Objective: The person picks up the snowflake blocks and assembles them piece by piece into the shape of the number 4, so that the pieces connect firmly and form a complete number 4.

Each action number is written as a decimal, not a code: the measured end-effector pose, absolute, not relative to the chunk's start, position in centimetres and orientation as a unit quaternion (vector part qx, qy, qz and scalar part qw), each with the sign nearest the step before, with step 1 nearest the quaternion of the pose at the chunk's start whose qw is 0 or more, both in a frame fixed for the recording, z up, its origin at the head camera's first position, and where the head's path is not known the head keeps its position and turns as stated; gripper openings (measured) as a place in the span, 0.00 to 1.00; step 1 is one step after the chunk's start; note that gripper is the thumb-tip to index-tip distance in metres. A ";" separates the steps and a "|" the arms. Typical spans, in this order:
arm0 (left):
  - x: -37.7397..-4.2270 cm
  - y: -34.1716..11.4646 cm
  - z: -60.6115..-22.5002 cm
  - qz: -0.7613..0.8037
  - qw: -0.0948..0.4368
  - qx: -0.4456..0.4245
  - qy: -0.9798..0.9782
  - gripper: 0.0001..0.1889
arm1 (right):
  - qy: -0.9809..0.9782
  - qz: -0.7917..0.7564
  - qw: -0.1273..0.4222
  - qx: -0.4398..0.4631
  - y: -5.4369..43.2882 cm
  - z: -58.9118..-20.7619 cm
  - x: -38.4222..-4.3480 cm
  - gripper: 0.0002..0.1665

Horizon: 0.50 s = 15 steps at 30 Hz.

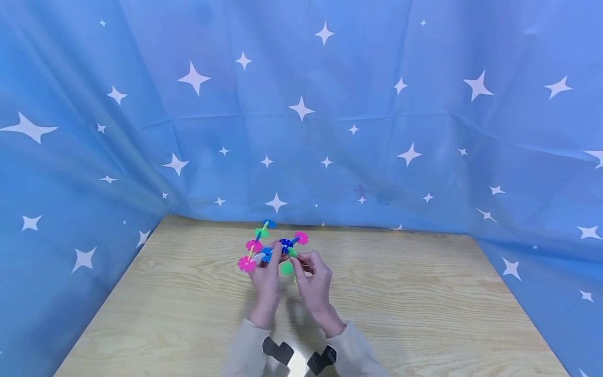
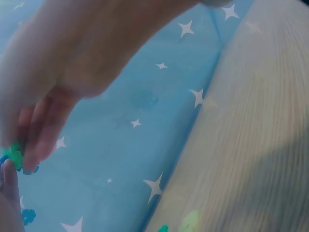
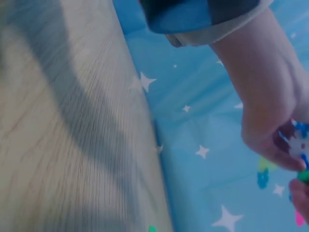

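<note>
A chain of snowflake-shaped plastic discs is held up over the table. My left hand grips it near a white disc and a blue disc, with a pink disc sticking out on the left. Close beside it, my right hand pinches a green disc next to a dark blue disc. Another green disc shows between the hands. Fingers partly hide the joint; the left wrist view gives a blurred glimpse of a green disc among fingertips.
A wood-grain table lies beneath the hands. Blue cloth with white stars hangs behind it and at both sides. Dark devices are strapped at the wrists over light sleeves.
</note>
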<state>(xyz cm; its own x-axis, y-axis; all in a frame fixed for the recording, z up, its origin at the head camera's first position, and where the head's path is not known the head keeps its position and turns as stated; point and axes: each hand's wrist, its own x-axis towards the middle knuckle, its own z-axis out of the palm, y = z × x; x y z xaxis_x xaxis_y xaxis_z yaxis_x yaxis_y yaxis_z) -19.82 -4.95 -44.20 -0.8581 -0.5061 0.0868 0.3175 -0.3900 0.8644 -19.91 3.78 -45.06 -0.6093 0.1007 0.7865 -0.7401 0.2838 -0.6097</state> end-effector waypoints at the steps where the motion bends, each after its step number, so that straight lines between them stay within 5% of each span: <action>1: -19.9 -5.1 -44.1 -0.833 0.248 0.092 -0.486 0.18 | -0.710 0.560 0.366 0.221 4.0 -45.1 -19.9 0.07; 4: -20.0 -5.6 -44.0 -0.846 0.254 0.076 -0.463 0.17 | -0.730 0.580 0.308 0.190 4.9 -45.3 -20.1 0.04; 11: -20.0 -6.5 -43.9 -0.868 0.251 0.060 -0.423 0.13 | -0.862 0.483 0.090 0.126 6.7 -47.1 -21.8 0.12; 15: -20.0 -6.6 -43.9 -0.869 0.244 0.062 -0.426 0.12 | -0.897 0.423 0.028 0.126 7.0 -48.6 -22.4 0.17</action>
<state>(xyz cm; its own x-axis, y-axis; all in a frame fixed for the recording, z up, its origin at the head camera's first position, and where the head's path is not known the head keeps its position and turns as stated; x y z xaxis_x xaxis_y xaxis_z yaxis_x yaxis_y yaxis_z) -19.97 -6.63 -43.88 -0.8732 -0.4769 0.1001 0.3713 -0.5182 0.7705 -22.41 7.02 -48.58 -0.9670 -0.2020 0.1555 -0.2485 0.6112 -0.7515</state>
